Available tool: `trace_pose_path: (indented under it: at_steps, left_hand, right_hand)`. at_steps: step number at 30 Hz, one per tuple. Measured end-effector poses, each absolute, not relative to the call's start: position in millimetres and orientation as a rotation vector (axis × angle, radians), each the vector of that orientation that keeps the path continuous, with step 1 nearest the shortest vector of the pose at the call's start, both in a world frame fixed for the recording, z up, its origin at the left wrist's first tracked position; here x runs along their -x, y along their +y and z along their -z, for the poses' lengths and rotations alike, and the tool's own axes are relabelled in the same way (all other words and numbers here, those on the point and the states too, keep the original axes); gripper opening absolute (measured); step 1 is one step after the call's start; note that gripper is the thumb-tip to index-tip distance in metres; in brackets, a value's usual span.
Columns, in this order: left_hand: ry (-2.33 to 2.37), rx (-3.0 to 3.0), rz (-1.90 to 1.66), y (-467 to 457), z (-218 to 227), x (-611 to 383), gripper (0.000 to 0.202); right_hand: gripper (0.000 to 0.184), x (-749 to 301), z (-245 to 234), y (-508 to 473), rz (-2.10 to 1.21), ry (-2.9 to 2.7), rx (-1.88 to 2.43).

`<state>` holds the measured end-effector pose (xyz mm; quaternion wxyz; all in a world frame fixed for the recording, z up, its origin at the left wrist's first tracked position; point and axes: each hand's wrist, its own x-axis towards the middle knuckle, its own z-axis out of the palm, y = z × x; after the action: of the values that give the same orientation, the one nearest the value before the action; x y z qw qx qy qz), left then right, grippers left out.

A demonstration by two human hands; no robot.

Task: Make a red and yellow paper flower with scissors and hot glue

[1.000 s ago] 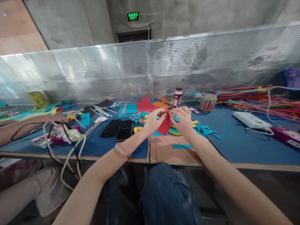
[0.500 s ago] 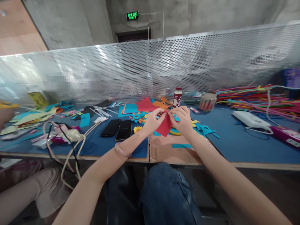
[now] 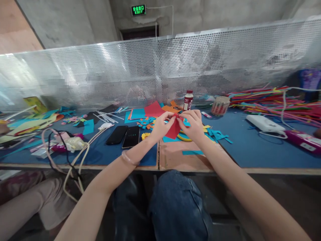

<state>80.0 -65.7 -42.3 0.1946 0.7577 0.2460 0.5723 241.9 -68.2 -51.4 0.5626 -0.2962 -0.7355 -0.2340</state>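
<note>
A folded piece of red paper [image 3: 174,130] hangs between both hands above the table's middle. My left hand [image 3: 160,125] pinches its upper left edge. My right hand [image 3: 192,124] pinches its upper right corner, fingertips almost meeting the left hand's. Under the hands lie teal, yellow and orange paper cut-outs [image 3: 147,124]. A pale bracelet [image 3: 127,159] sits on my left wrist.
Two dark phones [image 3: 124,135] lie left of the hands on the blue table [image 3: 250,150]. A small bottle [image 3: 188,100], a round tub [image 3: 220,105], a white box [image 3: 264,123] and a heap of coloured sticks [image 3: 276,98] stand behind and right. Cables [image 3: 72,157] and another person's leg [image 3: 30,204] are at left.
Both hands stay pinched on the red paper, which sits slightly higher and further away. The other person's arm at the left has withdrawn from the table. The view tilted slightly.
</note>
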Motion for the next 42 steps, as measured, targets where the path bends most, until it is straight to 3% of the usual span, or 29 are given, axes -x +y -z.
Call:
trace_pose_path:
  at_steps: [22, 27, 35, 42]
  left_hand:
    - [0.704, -2.135, -1.592, -57.1, 49.6, -80.3, 0.018]
    - [0.718, -2.167, -1.561, -56.6, 49.7, -79.3, 0.018]
    - [0.776, -2.187, -1.551, -57.5, 50.7, -77.9, 0.017]
    - [0.745, -2.164, -1.553, -61.0, 47.7, -78.8, 0.017]
  right_hand:
    - [0.010, -244.9, 50.3, -67.3, 0.536, -1.779, 0.650]
    - [0.010, -245.3, 51.7, -64.9, 0.654, -1.832, 0.670]
    - [0.012, -245.7, 53.9, -66.2, 1.118, -1.902, 0.756]
    - [0.008, -244.4, 52.3, -67.6, 1.030, -1.811, 0.770]
